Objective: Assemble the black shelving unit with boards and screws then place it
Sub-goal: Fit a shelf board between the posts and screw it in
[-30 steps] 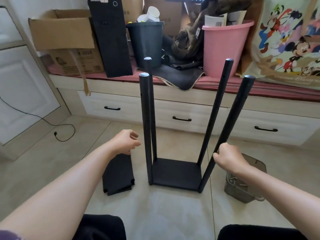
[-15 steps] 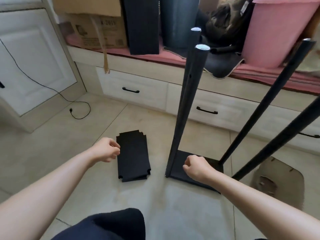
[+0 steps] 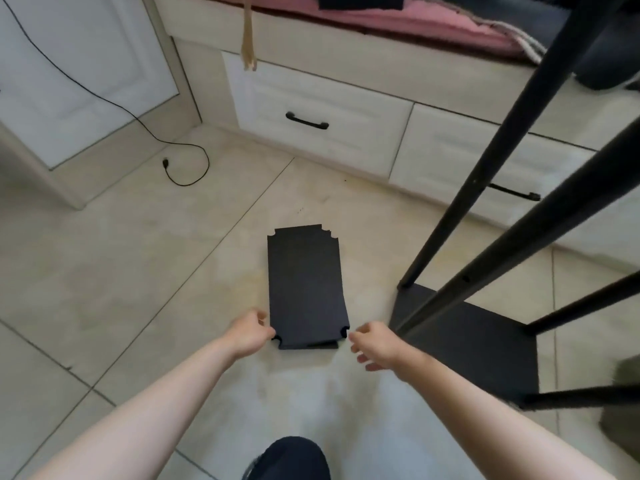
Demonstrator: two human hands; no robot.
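A small stack of black shelf boards [image 3: 306, 285] with notched corners lies flat on the tiled floor in front of me. My left hand [image 3: 251, 332] is at the stack's near-left corner, its loosely curled fingertips touching the edge. My right hand [image 3: 375, 344] hovers just off the near-right corner with relaxed, spread fingers and holds nothing. To the right stands the partly built shelving unit: a black base board [image 3: 485, 351] with black poles [image 3: 485, 174] rising from its corners. No hand touches the unit.
A white drawer bench with black handles [image 3: 306, 120] runs along the back, a pink cushion [image 3: 415, 22] on top. A black power cord [image 3: 187, 168] lies on the floor at left by a white door. A dark container [image 3: 623, 410] sits at the right edge.
My right hand left the unit's pole and base and came over to the board stack. My left hand moved down to the stack's near-left corner. My head tilted down and left.
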